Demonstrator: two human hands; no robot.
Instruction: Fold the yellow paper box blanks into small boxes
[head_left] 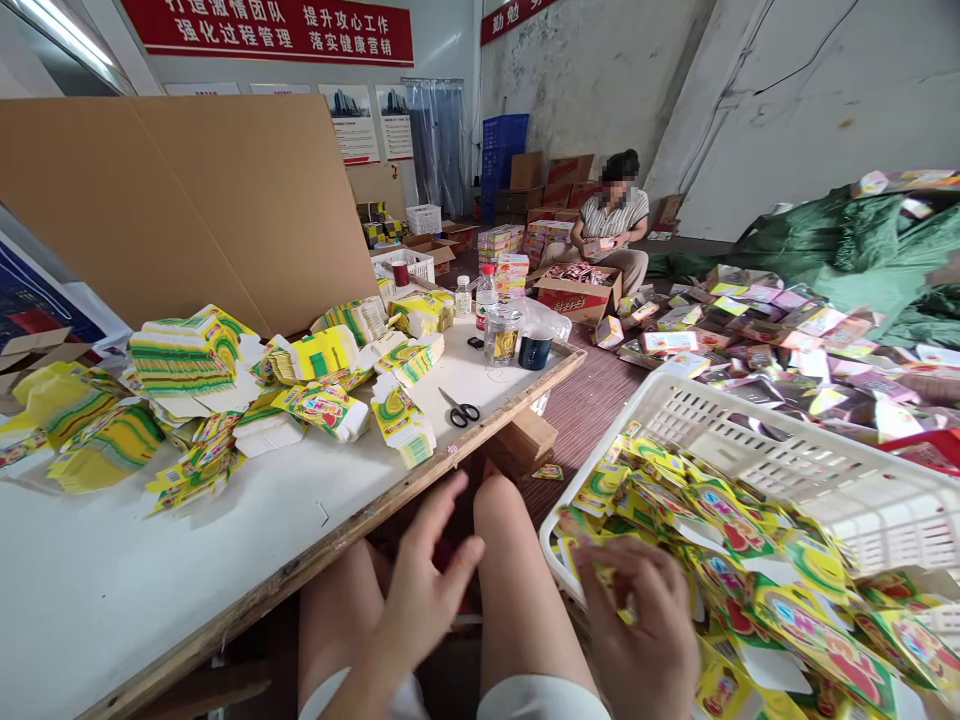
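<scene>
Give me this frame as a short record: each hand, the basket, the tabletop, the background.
Left hand: open, nothing visible in it, nearest the table
Right hand: blurred, at the basket; grip unclear
Basket: white, heaped with yellow cartons
Tabletop: carton stacks, scissors, jar, dark cup
Background: seated co-worker holding a small box

"提升攻心工作", "落实健康营销" on red banner (268,32)
</scene>
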